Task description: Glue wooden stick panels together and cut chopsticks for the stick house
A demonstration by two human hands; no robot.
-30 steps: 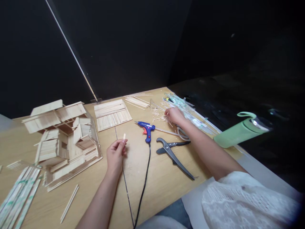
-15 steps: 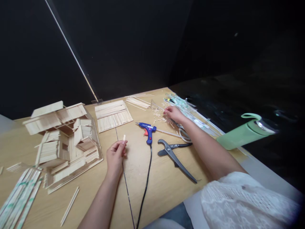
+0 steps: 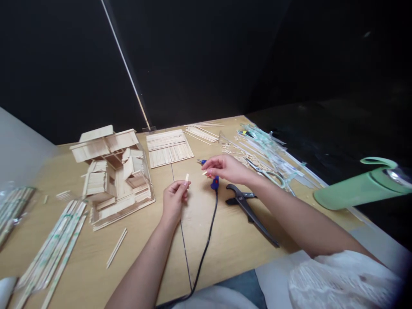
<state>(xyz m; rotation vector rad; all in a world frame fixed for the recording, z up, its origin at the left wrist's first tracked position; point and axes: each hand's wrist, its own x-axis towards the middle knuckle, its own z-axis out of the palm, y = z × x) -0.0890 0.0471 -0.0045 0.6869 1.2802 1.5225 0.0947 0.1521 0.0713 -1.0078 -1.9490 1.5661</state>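
Between thumb and fingers, my left hand [image 3: 174, 198] pinches a short piece of wooden stick [image 3: 187, 177] that points up. To its right, my right hand [image 3: 222, 168] holds another small wooden bit [image 3: 204, 173] at its fingertips. Behind and below that hand lies a blue glue gun [image 3: 215, 183], its body largely hidden and its black cord running toward me. Dark-handled cutters [image 3: 249, 210] rest on the table under my right forearm. Left of my hands stands a model house of wooden sticks [image 3: 119, 180], with a flat stick panel [image 3: 170, 148] behind.
Scissors [image 3: 267, 172] and scattered stick offcuts [image 3: 240, 151] lie at the right, beside clear plastic wrappers [image 3: 273, 148]. A green bottle [image 3: 357, 189] stands tilted in view at the right edge. Bundled sticks [image 3: 54, 244] and two loose sticks [image 3: 116, 248] lie at the left. Dark panels border the table.
My right hand has come from the offcut pile toward my left hand, now with a small wooden bit, and passes over the glue gun. The view has turned left.
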